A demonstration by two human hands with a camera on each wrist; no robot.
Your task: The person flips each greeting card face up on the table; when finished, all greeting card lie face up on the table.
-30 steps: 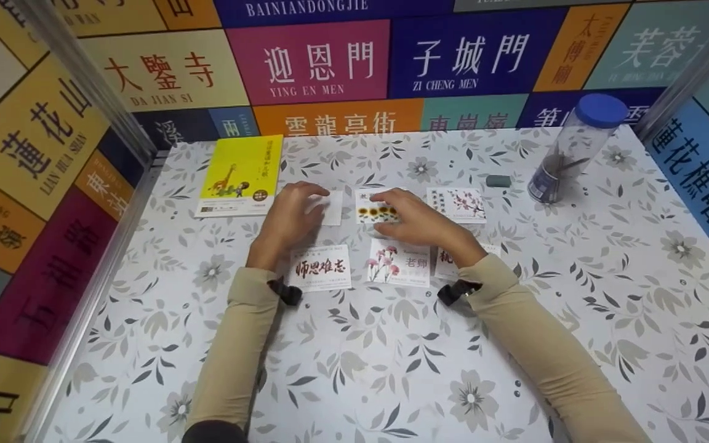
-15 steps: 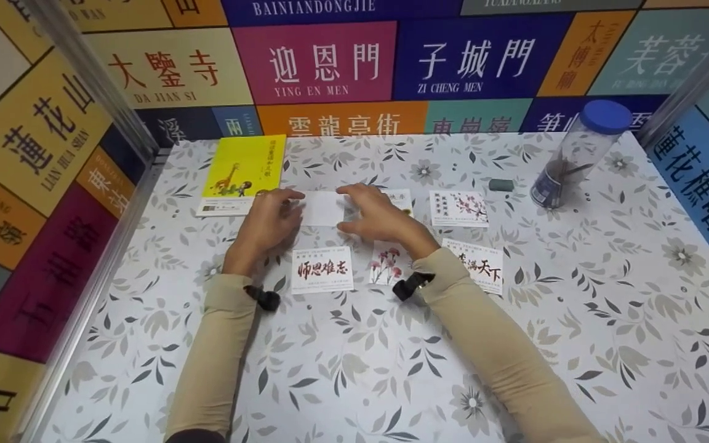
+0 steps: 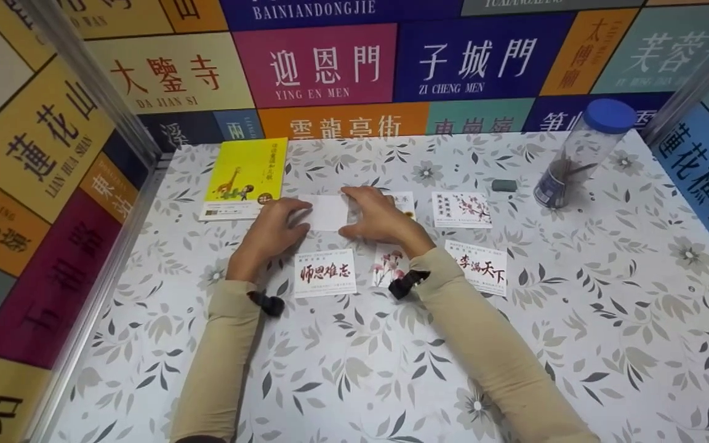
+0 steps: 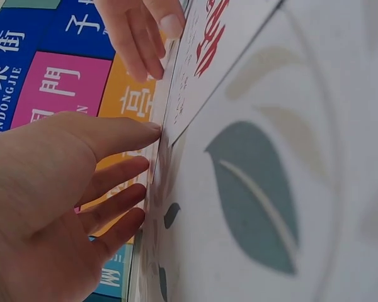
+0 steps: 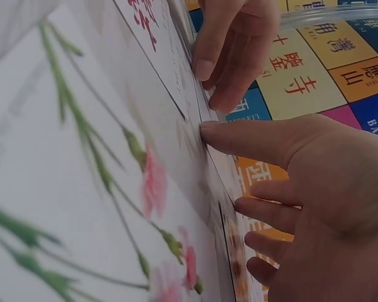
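A blank white card point(image 3: 330, 213) lies flat on the table between my two hands in the head view. My left hand point(image 3: 270, 232) is at its left side, thumb and fingertips at the edge and spread apart. At the right edge rests my right hand point(image 3: 381, 215), its fingers extended in the right wrist view. Under that hand, a sunflower card point(image 3: 406, 207) is partly covered. Nearer me lies a card with red characters point(image 3: 325, 272). The pink carnation card point(image 3: 388, 263) beside it is half hidden by the right wrist.
A plum-blossom card point(image 3: 463, 209) and another red-lettered card point(image 3: 484, 274) lie to the right. Behind the left hand is a yellow book point(image 3: 248, 169). A small dark green block point(image 3: 504, 185) and a clear jar with a blue lid point(image 3: 607, 117) stand at the back right.
Both hands have shifted left, the right one from over the sunflower card to the blank card's right edge. Over the last half second they have barely moved.
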